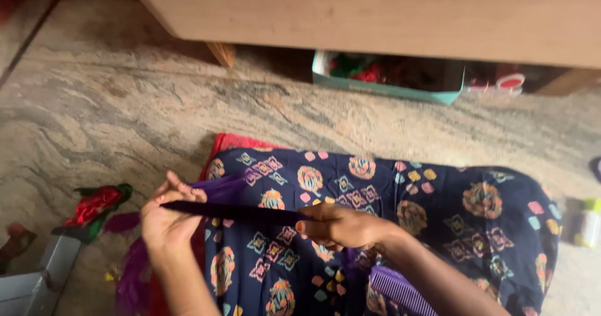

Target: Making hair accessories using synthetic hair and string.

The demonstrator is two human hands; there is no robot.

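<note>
- A dark purple strip [235, 212] is stretched flat between the two hands, just above the person's lap, which is covered by a navy patterned cloth [438, 216].
- The left hand [164, 219] has its grip pinched shut on the strip's left end — fingertips curled over the top, just past the left edge of the navy cloth.
- The right hand [341, 226] has its grip clamped on the strip's right end, over the middle of the navy cloth, thumb pointing left.
- A purple ribbed sleeve [400, 291] shows under the right forearm, lying against the navy cloth.
- Loose purple fabric [131, 278] hangs below the left hand, beside the cloth's left edge.
- A red edge [228, 142] peeks out at the cloth's upper left corner.
- A red and green flower piece [97, 204] lies on the stone floor [125, 103], well left of the cloth.
- A teal box [388, 78] with red and green bits inside sits on the floor beyond the cloth, under a wooden piece of furniture [375, 15].
- A grey box [37, 278] sits at the far left — near the flower piece.
</note>
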